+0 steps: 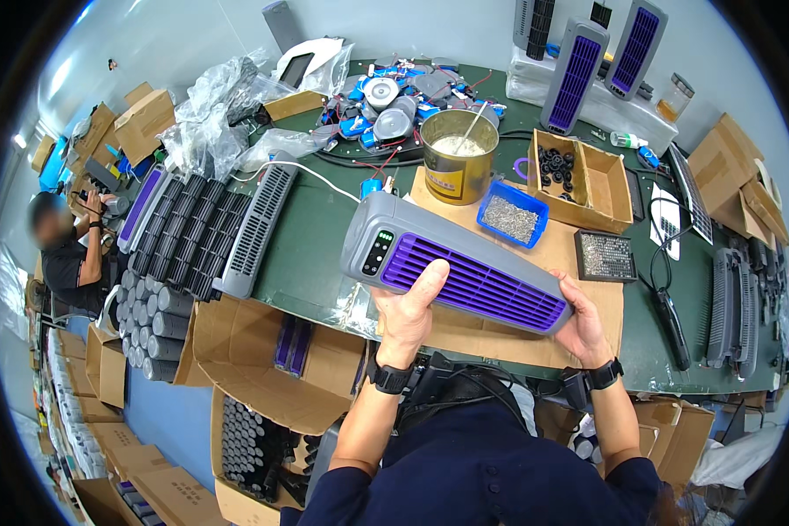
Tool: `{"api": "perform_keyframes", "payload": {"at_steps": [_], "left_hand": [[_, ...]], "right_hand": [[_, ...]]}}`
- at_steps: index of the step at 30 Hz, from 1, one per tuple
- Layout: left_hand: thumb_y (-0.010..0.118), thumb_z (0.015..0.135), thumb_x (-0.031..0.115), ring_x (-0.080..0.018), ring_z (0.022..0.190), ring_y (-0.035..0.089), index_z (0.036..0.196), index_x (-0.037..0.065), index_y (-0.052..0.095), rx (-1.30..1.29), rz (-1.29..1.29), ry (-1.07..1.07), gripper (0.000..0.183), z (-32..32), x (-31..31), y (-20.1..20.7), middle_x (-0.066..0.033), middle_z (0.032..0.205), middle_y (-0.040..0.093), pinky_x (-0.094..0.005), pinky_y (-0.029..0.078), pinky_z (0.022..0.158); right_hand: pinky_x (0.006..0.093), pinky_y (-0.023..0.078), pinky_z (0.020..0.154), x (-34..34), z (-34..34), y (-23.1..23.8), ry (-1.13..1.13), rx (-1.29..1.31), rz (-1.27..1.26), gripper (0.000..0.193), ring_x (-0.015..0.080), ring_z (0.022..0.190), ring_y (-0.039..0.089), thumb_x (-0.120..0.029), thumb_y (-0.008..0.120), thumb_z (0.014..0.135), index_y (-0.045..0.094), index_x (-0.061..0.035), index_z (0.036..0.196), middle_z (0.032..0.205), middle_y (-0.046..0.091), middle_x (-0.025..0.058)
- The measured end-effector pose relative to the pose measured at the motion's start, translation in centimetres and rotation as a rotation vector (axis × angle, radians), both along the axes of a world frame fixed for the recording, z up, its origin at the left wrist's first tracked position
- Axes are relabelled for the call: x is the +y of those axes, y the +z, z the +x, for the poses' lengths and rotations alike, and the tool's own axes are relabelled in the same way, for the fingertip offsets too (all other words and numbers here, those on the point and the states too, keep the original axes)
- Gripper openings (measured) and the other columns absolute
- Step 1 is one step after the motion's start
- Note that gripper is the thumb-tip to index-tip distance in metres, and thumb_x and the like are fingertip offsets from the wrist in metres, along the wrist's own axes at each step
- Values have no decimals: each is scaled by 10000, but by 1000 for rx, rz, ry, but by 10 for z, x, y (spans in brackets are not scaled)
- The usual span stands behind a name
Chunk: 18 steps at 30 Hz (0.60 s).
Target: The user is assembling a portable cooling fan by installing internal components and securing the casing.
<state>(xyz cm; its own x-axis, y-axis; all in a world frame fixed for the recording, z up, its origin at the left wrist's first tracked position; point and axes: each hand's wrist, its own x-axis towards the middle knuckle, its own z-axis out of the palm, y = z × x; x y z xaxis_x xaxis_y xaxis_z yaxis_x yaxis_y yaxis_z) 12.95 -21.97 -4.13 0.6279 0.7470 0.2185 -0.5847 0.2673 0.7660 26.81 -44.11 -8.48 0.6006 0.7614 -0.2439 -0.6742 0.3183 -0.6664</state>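
A grey tower fan [486, 279] with a purple slatted grille lies slantwise above the bench, held between both hands. Green lights show on the dark control panel [378, 252] at its left end. My left hand [406, 314] grips the near edge by that panel, thumb across the grille and the other fingers hidden beneath. At the opposite, narrower end, my right hand [584, 323] wraps round the corner. A white cable [311, 170] runs toward the fan's left end; whether it joins the fan is hidden.
Beyond the fan stand a metal can [458, 175], a blue tray of screws [512, 216] and a cardboard box of black parts [579, 180]. A corded electric screwdriver [671, 326] lies right. Black fan rotors [193, 230] are stacked left; a co-worker [70, 254] sits beyond them.
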Motion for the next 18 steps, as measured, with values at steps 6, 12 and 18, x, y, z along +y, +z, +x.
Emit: {"api": "perform_keyframes", "payload": {"at_steps": [6, 12, 18], "left_hand": [[761, 774, 96, -166, 1052, 564, 1247, 68, 535, 33, 17, -6, 525, -3, 1, 1, -43, 1144, 581, -347, 456, 958], [757, 777, 87, -164, 1050, 563, 1244, 67, 535, 33, 26, -16, 518, -1, 1, 2, -40, 1139, 581, -348, 454, 959], [766, 773, 73, -165, 1045, 569, 1243, 66, 537, 16, 16, -6, 523, -3, 2, -1, -40, 1141, 585, -350, 460, 953]], "right_hand": [[386, 458, 994, -1, 1, -4, 29, -17, 7, 273, 202, 1137, 559, -214, 480, 990, 484, -89, 1233, 1200, 569, 63], [378, 483, 959, 1, -1, 3, -1, 18, -9, 246, 198, 1088, 582, -203, 509, 985, 504, -91, 1204, 1162, 592, 76], [356, 469, 965, 0, 1, -3, 12, -19, -6, 290, 187, 1082, 580, -227, 524, 982, 503, -87, 1235, 1171, 589, 71]]}}
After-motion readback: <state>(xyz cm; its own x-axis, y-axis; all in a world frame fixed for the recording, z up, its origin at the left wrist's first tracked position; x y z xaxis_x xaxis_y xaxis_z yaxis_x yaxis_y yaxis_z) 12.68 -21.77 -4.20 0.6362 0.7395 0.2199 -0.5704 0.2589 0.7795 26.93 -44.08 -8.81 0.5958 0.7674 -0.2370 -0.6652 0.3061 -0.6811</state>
